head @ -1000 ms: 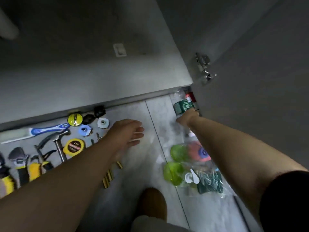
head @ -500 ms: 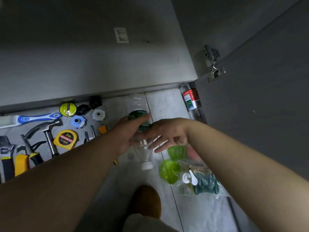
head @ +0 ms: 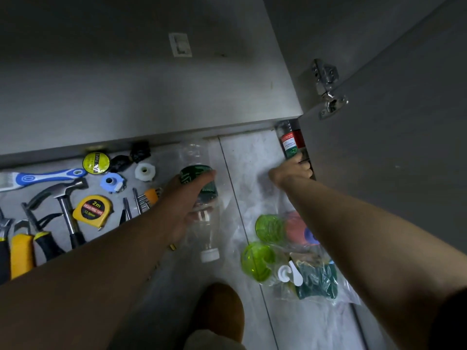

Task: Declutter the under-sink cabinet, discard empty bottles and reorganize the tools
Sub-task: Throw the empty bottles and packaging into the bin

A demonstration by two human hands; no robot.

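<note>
Grey tiled floor (head: 250,157), one grout line running front to back. Left of the line, along the cabinet base: blue-handled tool (head: 43,176), yellow tape roll (head: 96,162), white nut (head: 144,171), blue fitting (head: 111,181). Nearer lie the hammer (head: 63,195), yellow tape measure (head: 92,208) and yellow-and-black-handled pliers (head: 45,242), close together. Right of the line: clear plastic bag (head: 346,296) lying flat, holding green lids (head: 269,227), white hooks (head: 290,272) and dark green pads (head: 317,284); a brown shoe (head: 219,309) stands at the near edge.
</note>
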